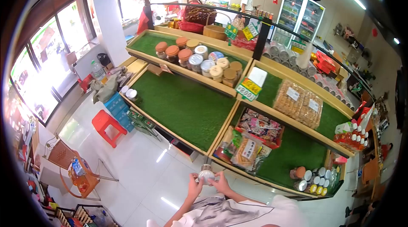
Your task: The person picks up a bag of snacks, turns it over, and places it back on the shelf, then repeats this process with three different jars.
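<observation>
Together, two hands (208, 183) clasp one silver-lidded jar (206, 174).

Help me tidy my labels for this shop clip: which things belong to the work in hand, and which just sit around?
In hand:
- small silver-lidded jar, gripped by left hand and right hand

Just sitting around:
- orange-lidded jars on the upper green shelf
- clear bags of biscuits
- red plastic stool
- green-turf shelf

I see a wooden display shelf (221, 132) lined with green artificial turf, carrying orange-lidded plastic jars (172, 51), clear bags of biscuits (298, 103), colourful snack packets (259, 126) and small tins (316, 180).
</observation>
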Motion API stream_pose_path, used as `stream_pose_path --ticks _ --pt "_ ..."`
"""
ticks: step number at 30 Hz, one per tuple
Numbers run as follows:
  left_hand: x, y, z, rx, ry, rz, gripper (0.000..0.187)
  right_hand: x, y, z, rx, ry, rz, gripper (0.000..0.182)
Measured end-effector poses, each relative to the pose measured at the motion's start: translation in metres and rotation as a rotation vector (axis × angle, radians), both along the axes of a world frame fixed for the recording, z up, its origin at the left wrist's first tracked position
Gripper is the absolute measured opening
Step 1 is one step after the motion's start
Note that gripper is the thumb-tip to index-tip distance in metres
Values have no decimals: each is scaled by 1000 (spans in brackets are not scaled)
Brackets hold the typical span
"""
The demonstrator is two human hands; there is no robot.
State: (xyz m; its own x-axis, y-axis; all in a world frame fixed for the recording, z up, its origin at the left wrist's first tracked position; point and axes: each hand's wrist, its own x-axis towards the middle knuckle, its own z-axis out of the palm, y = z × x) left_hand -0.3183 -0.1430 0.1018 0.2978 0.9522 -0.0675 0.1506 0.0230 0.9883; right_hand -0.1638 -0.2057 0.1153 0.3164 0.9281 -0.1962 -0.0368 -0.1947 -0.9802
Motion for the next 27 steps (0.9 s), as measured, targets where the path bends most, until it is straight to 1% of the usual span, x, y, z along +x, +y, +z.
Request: stream_pose_path --ticks 3,5,8,11,12,13,14,15,16,17,18,19,21,24,27 --pt "-26 31 19 -41 3 46 34 -24 44 6 -128 -137 131 46" --pt "-35 57 27 -60 -11 66 33 -35 69 2 -111 -87 99 47" --pt "-41 97 20 80 24 57 33 -43 113 -5 -80 -22 66 46" --pt "-49 141 22 -134 29 47 34 -46 162 -2 -98 16 53 46" --pt "-50 165 8 -82 17 63 34 -48 182 2 -112 30 52 46" --pt "-51 187 -14 -41 9 86 35 -49 201 4 -92 -131 35 45" --pt "-57 192 -9 -17 6 128 35 -50 221 5 -83 -288 41 45" --pt "-66 202 -8 3 71 105 37 -59 239 2 -71 -436 74 44" --pt "-69 229 22 12 143 94 38 -66 257 -5 -48 -328 55 45" --pt "-73 251 21 155 293 78 38 -66 280 -13 -31 -226 43 46" --pt "-75 271 12 136 181 108 37 -69 302 -14 -72 -179 43 44" --pt "-76 290 24 122 182 113 37 -71 323 -15 -109 -142 23 43" --pt "-75 329 30 113 148 125 36 -74 362 -27 -16 -175 25 41" --pt "-70 384 16 121 68 142 35 -81 418 15 -112 142 -36 39" --pt "-75 446 0 132 -5 121 34 -90 475 10 -77 112 -81 38"
